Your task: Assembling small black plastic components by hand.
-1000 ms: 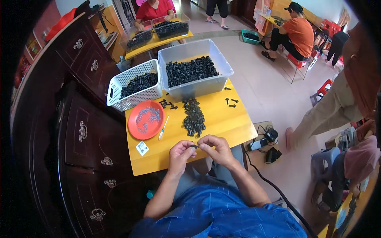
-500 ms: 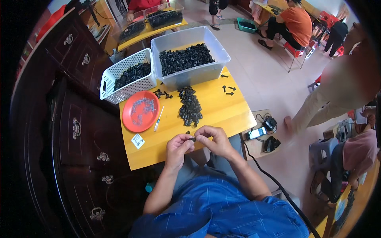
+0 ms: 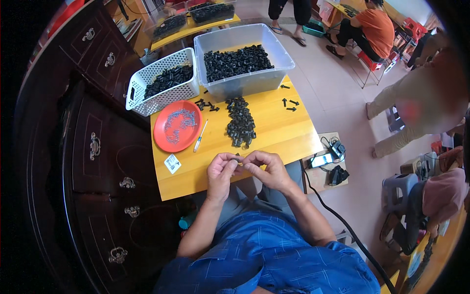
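Above the table's near edge, my left hand [image 3: 220, 175] and my right hand [image 3: 268, 169] meet, both closed in pinches on a small black plastic part [image 3: 237, 159]. Fingers cover much of it, so its full shape cannot be made out. Just beyond them a pile of small black plastic parts [image 3: 241, 122] runs up the yellow table [image 3: 284, 127]. A red plate [image 3: 190, 139] to the left holds many small silvery pieces, likely screws or pins. A slim white-and-blue pen-like tool [image 3: 200, 137] lies beside it, and a white printed label [image 3: 172, 163] is below.
A white perforated basket [image 3: 174, 94] and a large clear bin [image 3: 249, 84], both with black parts, stand at the far side. Several loose black parts [image 3: 291, 103] lie far right. Right of the table are a phone [image 3: 320, 160] and a black cable [image 3: 338, 220]. Other people are nearby.
The view has shifted slightly, moving the table's contents up in the picture. My hands stay together on the black part. In the background, a walking person has moved to the right.
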The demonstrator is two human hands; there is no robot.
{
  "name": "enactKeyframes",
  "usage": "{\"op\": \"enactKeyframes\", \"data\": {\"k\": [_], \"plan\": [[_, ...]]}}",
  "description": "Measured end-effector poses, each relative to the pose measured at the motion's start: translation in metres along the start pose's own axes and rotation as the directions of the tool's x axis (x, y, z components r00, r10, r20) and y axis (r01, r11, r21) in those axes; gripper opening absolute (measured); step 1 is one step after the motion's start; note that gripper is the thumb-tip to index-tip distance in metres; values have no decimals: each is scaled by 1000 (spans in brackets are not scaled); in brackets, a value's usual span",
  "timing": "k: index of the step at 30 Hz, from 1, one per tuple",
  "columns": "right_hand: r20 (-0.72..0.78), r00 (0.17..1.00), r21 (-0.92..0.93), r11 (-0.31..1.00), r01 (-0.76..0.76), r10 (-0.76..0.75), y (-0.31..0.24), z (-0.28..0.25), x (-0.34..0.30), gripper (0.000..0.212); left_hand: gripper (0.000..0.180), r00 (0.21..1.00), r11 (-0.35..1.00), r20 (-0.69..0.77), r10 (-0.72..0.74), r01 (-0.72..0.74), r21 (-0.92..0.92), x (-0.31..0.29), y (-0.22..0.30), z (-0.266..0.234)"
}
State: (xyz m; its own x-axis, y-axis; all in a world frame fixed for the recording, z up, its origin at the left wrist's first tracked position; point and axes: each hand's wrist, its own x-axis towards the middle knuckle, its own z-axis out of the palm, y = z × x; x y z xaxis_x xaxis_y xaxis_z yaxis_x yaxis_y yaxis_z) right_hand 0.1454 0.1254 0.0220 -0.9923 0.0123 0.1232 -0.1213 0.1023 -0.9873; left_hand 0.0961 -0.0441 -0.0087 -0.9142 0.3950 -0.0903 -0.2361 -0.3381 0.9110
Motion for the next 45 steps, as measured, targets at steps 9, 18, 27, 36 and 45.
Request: {"op": "enactKeyframes", "data": {"k": [9,18,27,36,45], "plan": [[-135,990,21,999,-37,39,17,-4,-1,10,28,996,969,-6,89,-85,234,-2,10,-3],[-116,983,192,974,-121,145,20,-10,-3,12,15,899,627,178,399,-410,663,5,22,6],[-105,993,83,996,-43,51,14,-6,-2,8,17,884,594,255,391,-454,664,0,26,11],[-70,997,-146,989,34,-45,2,-9,-2,6,16,862,499,342,373,-498,709,-2,14,5],[-81,997,-122,992,-23,13,4,-12,-1,8,12,938,713,180,295,-341,613,-5,12,4]]}}
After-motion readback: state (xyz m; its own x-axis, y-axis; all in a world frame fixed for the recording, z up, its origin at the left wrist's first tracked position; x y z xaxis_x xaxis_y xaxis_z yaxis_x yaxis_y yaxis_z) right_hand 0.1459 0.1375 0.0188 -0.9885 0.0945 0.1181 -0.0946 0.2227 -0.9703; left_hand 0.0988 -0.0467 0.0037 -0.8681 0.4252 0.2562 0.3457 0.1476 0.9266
